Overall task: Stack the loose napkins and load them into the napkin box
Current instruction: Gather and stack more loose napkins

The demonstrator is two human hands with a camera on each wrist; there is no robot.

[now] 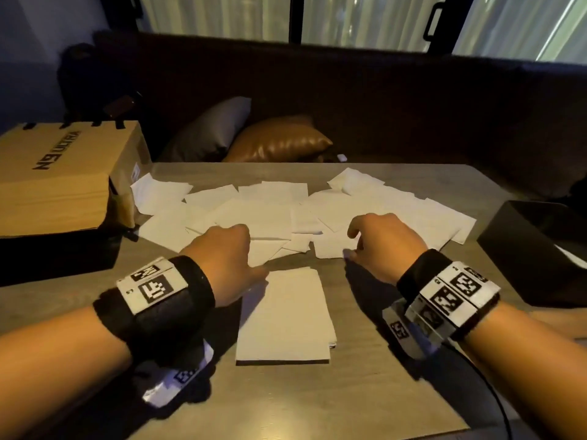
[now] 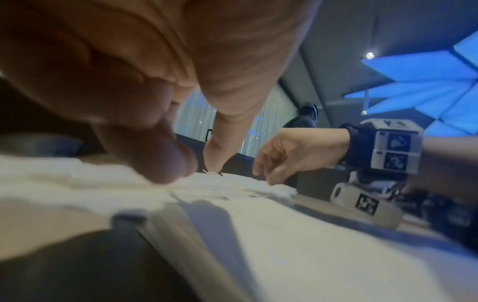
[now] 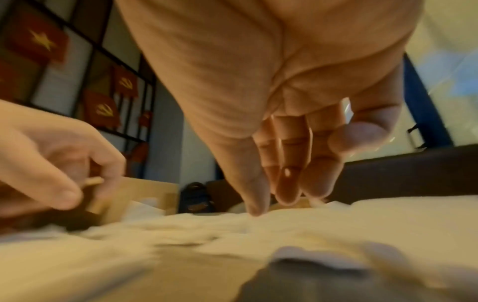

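Head view: grey wood-grain counter (image 1: 365, 392) under dim warm light. Loose napkins (image 1: 273, 204) spread in an overlapping scatter across the far half, a squared stack of napkins (image 1: 286, 315) lying nearer, between the wrists. Left hand (image 1: 222, 252) resting at the near edge of the scatter, thumb touching the far left corner of the stack. Right hand (image 1: 378, 246) hovering with fingers loosely curved, fingertips down on a loose sheet. Black napkin box (image 1: 533, 249) at the right counter edge, well apart from the stack. Brown cardboard box (image 1: 57, 179) at far left, touching the scatter. Behind the counter a dark bench with a grey cushion (image 1: 209, 128) and a brown leather cushion (image 1: 279, 141), then windows with pale curtains.

Left wrist view: left hand (image 2: 145, 98) close and blurred, one fingertip pressing the white sheets, another finger extended to them; nothing visibly gripped. Right hand (image 2: 289, 155) beyond, fingers relaxed and parted above the napkins. Blue angular ceiling panels (image 2: 424, 81) overhead.

Right wrist view: right hand (image 3: 279, 114) with straight fingers pointing down, one tip touching a sheet, thumb apart. Left hand (image 3: 51, 167) at left, fingers curled; grip cannot be told. Red flags (image 3: 38, 40) on a dark-framed wall.
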